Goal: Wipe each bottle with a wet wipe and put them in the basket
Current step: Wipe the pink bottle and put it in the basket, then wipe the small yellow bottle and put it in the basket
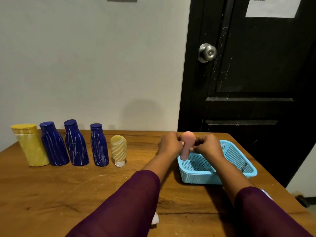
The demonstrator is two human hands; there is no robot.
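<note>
A pink bottle [187,144] stands cap-down at the near left corner of the blue basket [239,159]. My left hand [169,142] and my right hand [206,146] grip it from either side, fingers curled round its body. Along the left of the table stand a yellow bottle [31,146], three dark blue bottles [54,144] [76,143] [99,146] and a small tan bottle [118,150], all streaked with white marks. A white wipe [155,219] lies on the table, partly hidden under my left sleeve.
The wooden table [85,189] ends just right of the basket. A black door with a metal knob [207,53] stands behind the basket. A pale wall rises behind the bottles. A light object [266,194] peeks out beside my right sleeve.
</note>
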